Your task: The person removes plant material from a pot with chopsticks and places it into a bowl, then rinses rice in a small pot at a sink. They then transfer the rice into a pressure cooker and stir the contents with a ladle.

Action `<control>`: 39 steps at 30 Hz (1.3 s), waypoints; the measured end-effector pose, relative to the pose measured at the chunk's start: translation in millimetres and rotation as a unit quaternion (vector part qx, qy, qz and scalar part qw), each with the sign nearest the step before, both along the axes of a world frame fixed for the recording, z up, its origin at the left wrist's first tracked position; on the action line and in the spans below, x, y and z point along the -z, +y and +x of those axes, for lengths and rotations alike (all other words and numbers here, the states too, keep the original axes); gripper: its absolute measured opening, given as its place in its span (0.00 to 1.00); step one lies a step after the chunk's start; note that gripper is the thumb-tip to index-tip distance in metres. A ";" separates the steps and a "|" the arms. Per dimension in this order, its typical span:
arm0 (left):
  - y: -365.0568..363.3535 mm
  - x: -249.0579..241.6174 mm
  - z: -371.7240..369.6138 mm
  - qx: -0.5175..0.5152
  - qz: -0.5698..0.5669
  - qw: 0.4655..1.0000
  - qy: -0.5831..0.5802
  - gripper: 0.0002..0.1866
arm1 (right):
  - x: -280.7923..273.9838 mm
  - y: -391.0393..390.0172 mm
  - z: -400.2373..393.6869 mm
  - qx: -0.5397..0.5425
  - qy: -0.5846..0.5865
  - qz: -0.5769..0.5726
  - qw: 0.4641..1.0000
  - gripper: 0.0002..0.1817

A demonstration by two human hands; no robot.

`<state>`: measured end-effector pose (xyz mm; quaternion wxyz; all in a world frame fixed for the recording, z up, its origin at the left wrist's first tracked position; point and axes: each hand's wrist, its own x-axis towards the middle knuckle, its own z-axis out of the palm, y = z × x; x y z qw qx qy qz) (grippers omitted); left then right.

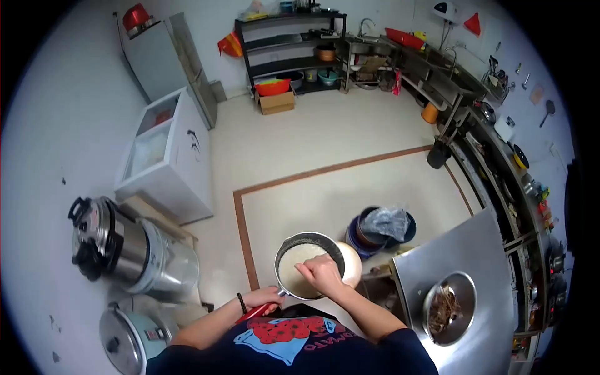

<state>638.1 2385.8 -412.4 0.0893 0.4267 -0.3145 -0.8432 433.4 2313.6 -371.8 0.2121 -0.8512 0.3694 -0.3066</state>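
Rice (294,265) lies under right hand (320,273) in strainer (331,245).

both forearms reach forward with elbows bent, the left hand (261,301) closed in a fist-like grip, the right hand (320,274) palm down with fingers curled.
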 end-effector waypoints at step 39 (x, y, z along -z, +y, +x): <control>-1097.4 -64.3 -134.6 -0.039 -0.038 0.998 0.002 0.05 | 64.3 -772.8 -291.9 0.438 0.196 0.437 0.761 0.24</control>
